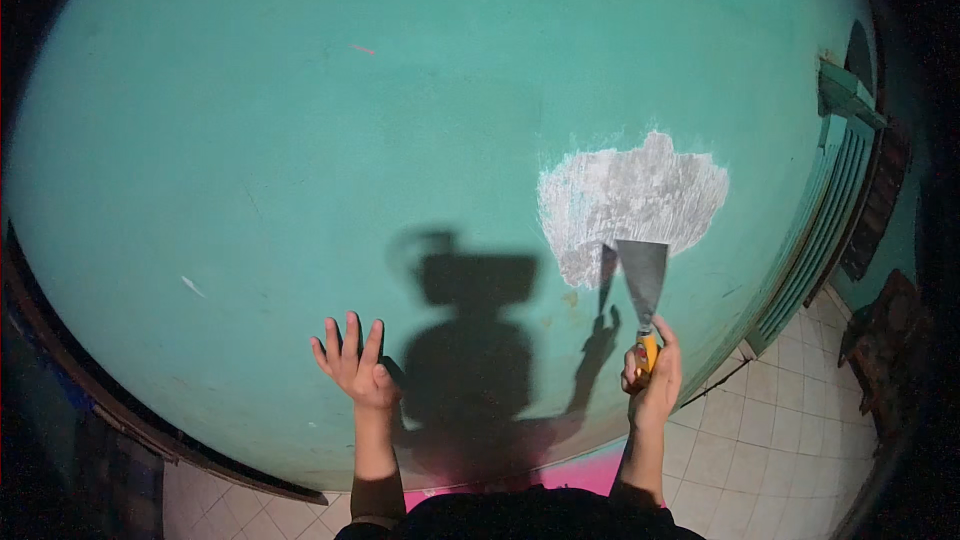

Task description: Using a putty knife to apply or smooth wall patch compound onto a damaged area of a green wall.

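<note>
Gripping a scraper by its yellow handle in the right fingers, with grey blade pointing up above them, before the lower edge of a pale rough patch. Cannot tell whether pressing blade to patch. Holding the left fingers spread wide, well left of the right fingers, before the green wall.

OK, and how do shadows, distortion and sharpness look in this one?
Head view: the person's shadow falls on the green wall, and the scraper casts its own leftward; head view, rim: straight edges bend strongly and the corners go black; head view, right of centre: the pale grey patch looks fairly sharp, without strong glare.
</note>
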A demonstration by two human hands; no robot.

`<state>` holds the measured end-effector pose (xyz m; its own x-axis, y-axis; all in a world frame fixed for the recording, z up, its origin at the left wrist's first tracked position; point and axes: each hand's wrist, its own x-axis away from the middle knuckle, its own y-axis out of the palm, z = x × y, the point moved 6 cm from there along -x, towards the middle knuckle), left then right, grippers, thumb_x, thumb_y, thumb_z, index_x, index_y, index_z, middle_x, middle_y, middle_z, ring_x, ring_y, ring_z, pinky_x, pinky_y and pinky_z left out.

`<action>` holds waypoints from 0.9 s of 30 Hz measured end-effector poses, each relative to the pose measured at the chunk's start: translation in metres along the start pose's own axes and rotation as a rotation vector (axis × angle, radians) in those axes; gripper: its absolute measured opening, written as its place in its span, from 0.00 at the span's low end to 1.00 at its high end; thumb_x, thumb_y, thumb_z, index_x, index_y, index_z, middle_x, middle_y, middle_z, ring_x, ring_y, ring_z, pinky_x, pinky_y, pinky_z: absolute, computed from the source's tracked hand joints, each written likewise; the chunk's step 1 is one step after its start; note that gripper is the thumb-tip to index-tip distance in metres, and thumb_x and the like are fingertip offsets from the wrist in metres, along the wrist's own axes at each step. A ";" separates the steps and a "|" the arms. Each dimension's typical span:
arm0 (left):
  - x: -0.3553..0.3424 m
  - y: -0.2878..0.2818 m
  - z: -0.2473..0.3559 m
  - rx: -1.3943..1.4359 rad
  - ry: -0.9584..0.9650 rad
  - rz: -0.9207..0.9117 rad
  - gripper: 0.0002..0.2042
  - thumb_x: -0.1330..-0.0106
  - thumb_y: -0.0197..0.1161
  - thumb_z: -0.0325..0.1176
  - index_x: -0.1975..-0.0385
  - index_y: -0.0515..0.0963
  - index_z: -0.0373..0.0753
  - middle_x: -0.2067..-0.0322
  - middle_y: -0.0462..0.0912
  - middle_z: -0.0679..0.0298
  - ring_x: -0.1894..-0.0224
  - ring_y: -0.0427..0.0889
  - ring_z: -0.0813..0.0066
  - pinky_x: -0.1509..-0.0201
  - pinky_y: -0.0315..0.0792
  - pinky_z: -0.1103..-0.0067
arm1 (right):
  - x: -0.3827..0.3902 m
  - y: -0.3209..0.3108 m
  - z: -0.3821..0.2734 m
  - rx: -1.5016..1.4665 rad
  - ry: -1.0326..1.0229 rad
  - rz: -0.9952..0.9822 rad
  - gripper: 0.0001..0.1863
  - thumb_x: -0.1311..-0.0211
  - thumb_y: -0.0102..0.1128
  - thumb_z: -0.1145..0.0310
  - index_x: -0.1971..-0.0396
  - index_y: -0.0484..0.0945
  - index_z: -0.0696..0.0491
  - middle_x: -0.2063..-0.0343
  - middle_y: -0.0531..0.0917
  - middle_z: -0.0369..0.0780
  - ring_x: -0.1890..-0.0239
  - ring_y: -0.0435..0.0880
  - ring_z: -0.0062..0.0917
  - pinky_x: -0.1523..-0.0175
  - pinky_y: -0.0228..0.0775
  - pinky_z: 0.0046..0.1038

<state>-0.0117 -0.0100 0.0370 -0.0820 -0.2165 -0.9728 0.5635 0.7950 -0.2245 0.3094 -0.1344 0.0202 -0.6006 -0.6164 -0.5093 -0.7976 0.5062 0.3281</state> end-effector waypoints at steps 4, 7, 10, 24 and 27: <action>-0.010 0.001 0.009 -0.003 0.054 0.039 0.25 0.34 0.30 0.45 0.55 0.78 0.46 0.46 0.70 0.62 0.38 0.59 0.59 0.33 0.37 0.61 | 0.000 0.009 0.011 -0.100 0.125 -0.107 0.24 0.40 0.53 0.64 0.46 0.61 0.58 0.80 0.71 0.34 0.82 0.64 0.11 0.81 0.56 0.14; -0.008 0.005 0.011 -0.019 0.072 0.061 0.24 0.34 0.31 0.44 0.55 0.78 0.47 0.45 0.70 0.62 0.37 0.58 0.58 0.33 0.37 0.61 | -0.003 0.016 0.013 -0.024 0.225 -0.097 0.21 0.45 0.55 0.78 0.50 0.65 0.58 0.76 0.74 0.35 0.81 0.67 0.11 0.80 0.61 0.14; -0.005 0.010 0.011 0.007 0.058 0.055 0.24 0.35 0.31 0.43 0.55 0.78 0.47 0.45 0.70 0.62 0.37 0.58 0.58 0.33 0.37 0.61 | -0.010 0.024 0.019 -0.036 0.185 -0.090 0.18 0.44 0.54 0.78 0.51 0.69 0.59 0.72 0.76 0.36 0.82 0.69 0.11 0.79 0.63 0.13; 0.002 0.030 0.002 0.012 0.041 0.086 0.24 0.34 0.30 0.44 0.56 0.78 0.46 0.45 0.70 0.63 0.37 0.58 0.57 0.33 0.37 0.61 | -0.035 0.016 0.030 0.469 -0.288 -0.139 0.21 0.41 0.52 0.73 0.47 0.67 0.61 0.79 0.73 0.33 0.81 0.68 0.12 0.76 0.62 0.14; 0.004 0.030 0.000 -0.002 0.031 0.088 0.24 0.35 0.30 0.44 0.56 0.78 0.47 0.45 0.70 0.63 0.37 0.58 0.57 0.33 0.37 0.61 | -0.042 0.028 0.012 0.432 -0.423 -0.138 0.19 0.43 0.54 0.76 0.50 0.72 0.60 0.75 0.79 0.38 0.80 0.73 0.15 0.72 0.66 0.16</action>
<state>0.0050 0.0131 0.0261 -0.0582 -0.1282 -0.9900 0.5684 0.8110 -0.1384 0.3125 -0.0869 0.0408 -0.3491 -0.4455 -0.8244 -0.7188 0.6917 -0.0695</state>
